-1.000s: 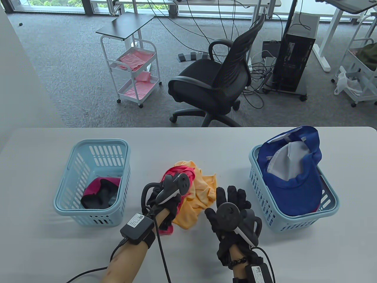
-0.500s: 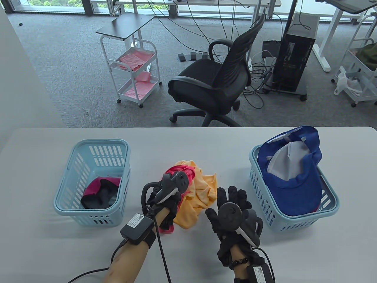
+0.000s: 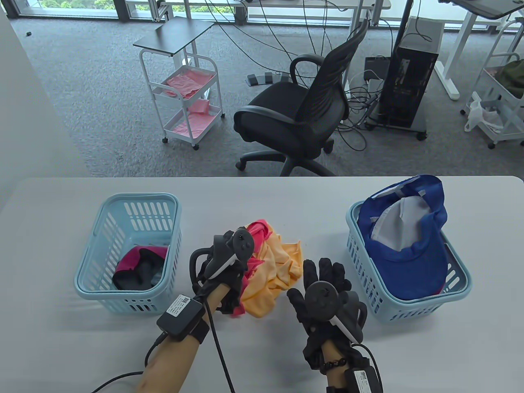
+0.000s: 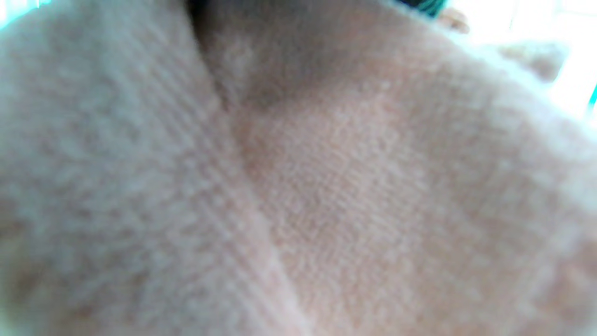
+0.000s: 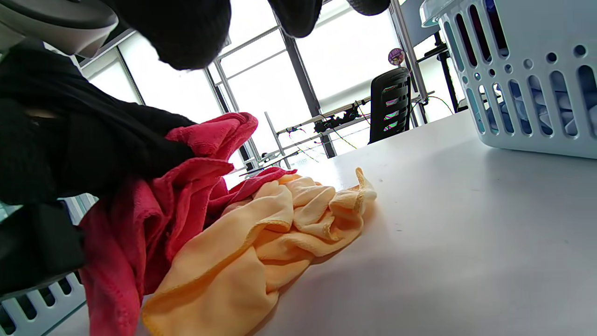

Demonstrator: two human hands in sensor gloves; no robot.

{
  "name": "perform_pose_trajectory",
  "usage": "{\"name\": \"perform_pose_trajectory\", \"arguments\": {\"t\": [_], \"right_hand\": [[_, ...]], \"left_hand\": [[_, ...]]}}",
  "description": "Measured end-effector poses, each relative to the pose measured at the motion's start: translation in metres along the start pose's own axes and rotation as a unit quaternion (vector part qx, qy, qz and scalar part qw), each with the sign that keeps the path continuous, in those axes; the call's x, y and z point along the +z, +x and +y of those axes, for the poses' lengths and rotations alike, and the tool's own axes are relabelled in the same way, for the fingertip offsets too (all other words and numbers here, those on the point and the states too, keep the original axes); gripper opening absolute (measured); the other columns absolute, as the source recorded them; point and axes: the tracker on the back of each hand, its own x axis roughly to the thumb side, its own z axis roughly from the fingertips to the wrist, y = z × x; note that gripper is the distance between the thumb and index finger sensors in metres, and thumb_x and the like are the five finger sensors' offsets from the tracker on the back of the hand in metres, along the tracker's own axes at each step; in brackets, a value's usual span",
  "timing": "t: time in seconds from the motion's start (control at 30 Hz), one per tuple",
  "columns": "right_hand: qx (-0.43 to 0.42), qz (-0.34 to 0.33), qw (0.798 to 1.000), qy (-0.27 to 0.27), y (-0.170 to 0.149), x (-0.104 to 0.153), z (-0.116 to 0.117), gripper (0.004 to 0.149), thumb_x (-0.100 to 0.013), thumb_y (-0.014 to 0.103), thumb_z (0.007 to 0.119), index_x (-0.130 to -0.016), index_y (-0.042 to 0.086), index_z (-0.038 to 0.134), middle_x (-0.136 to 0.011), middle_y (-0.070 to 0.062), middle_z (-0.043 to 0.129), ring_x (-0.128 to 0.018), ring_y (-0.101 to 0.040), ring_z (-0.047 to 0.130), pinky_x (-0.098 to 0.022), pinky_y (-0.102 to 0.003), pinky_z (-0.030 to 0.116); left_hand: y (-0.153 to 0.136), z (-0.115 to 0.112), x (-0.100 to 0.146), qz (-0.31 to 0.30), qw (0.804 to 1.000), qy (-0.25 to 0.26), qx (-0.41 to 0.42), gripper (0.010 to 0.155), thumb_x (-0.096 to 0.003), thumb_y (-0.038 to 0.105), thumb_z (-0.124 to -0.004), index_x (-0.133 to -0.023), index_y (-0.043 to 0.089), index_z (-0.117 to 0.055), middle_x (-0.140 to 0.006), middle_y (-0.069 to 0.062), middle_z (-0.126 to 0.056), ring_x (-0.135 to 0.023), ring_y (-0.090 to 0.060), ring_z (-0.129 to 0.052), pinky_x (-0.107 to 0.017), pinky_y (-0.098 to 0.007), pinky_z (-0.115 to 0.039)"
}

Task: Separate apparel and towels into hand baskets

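My left hand (image 3: 231,286) grips a red towel (image 3: 258,229) and holds it bunched above the table, partly over an orange towel (image 3: 274,278) that lies crumpled mid-table. In the left wrist view blurred pale pink cloth (image 4: 298,186) fills the frame. The right wrist view shows the red towel (image 5: 186,196) hanging from the black-gloved left hand (image 5: 70,149), with the orange towel (image 5: 280,228) beneath it. My right hand (image 3: 323,278) is open and empty, fingers spread, just right of the orange towel.
A light blue basket (image 3: 139,198) at the left holds a pink and black garment (image 3: 139,270). A second blue basket (image 3: 413,309) at the right holds a blue cap (image 3: 409,254); its wall shows in the right wrist view (image 5: 527,74). An office chair (image 3: 303,110) stands beyond the table.
My left hand has moved a little left and away from me, lifting the red towel off the orange one. The right hand has barely moved.
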Motion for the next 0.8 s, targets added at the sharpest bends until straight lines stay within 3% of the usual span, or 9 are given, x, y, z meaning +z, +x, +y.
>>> {"name": "perform_pose_trajectory", "arguments": {"t": [0.5, 0.8], "right_hand": [[-0.004, -0.002, 1.000, 0.007, 0.001, 0.000, 0.003, 0.076, -0.054, 0.045, 0.073, -0.111, 0.007, 0.041, -0.112, -0.033, 0.026, -0.098, -0.062, 0.023, -0.068, -0.077, 0.032], [-0.003, 0.000, 1.000, 0.010, -0.001, -0.003, 0.004, 0.076, -0.054, 0.045, 0.073, -0.111, 0.007, 0.041, -0.112, -0.032, 0.026, -0.098, -0.062, 0.023, -0.068, -0.076, 0.032]], "left_hand": [[0.009, 0.057, 0.026, -0.026, 0.997, 0.073, 0.019, 0.059, -0.0592, 0.037, -0.070, -0.113, 0.024, -0.049, -0.113, -0.015, -0.067, -0.088, -0.040, -0.096, -0.064, -0.052, -0.086], [0.008, 0.104, 0.049, -0.043, 0.990, 0.131, 0.042, 0.060, -0.0597, 0.037, -0.070, -0.113, 0.023, -0.048, -0.113, -0.016, -0.067, -0.088, -0.039, -0.096, -0.064, -0.052, -0.085]]}}
